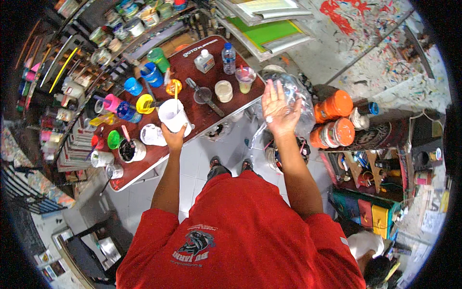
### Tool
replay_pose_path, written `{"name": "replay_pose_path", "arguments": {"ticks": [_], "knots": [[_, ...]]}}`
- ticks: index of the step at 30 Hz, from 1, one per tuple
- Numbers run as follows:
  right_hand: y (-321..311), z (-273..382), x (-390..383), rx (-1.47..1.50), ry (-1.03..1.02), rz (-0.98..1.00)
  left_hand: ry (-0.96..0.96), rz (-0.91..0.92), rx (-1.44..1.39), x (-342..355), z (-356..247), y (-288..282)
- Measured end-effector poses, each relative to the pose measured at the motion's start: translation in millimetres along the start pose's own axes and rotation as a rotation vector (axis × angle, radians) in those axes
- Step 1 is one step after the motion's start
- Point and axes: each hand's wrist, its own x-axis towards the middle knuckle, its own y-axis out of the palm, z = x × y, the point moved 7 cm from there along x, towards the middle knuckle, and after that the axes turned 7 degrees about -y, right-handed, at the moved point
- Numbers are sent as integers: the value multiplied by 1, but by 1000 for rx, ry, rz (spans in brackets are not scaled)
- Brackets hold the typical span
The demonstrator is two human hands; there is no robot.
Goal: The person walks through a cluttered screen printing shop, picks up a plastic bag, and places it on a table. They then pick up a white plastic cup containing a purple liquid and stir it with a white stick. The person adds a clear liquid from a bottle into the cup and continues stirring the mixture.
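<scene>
My left hand (174, 137) is wrapped round the lower part of a white tub (173, 114) at the front edge of the dark red table (159, 156). A yellow stick (176, 90) stands up out of the tub. To the right, past the table's end, my right hand (280, 108) is raised with its palm up and fingers spread. A small white blob (269, 119) lies on that palm near the wrist; what it is I cannot make out. Beside the tub are a whitish smeared container (153, 135) and a yellow cup (145, 103).
On the table stand a water bottle (228, 59), a white bottle (204, 61), a drink cup (245, 79), a cream jar (223, 91) and several paint pots. A clear plastic bag (299, 103) and orange tubs (333, 106) stand at the right. Shelves with jars (136, 28) line the back left.
</scene>
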Motion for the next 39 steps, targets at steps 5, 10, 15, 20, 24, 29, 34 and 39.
{"name": "replay_pose_path", "arguments": {"ticks": [5,10,15,20,24,29,34,39], "knots": [[-37,7,-10,-72,-104,-59,-74,-31,46,14,33,9],[-82,89,-64,-281,-338,-122,-62,-20,42,37,53,15],[-151,182,-203,-436,-683,-442,4,-55,105,43,31,17],[-212,191,-357,-504,-845,-844,-126,-10,239,39,93,15],[-244,165,-426,-519,-825,-1063,-211,-41,249,27,130,1],[-267,157,-428,-581,-650,-1156,-160,20,254,27,125,2],[-278,179,-377,-832,-397,-1191,-186,12,188,24,120,7],[-306,205,-335,-1014,-183,-1214,-246,-24,130,21,135,8]]}}
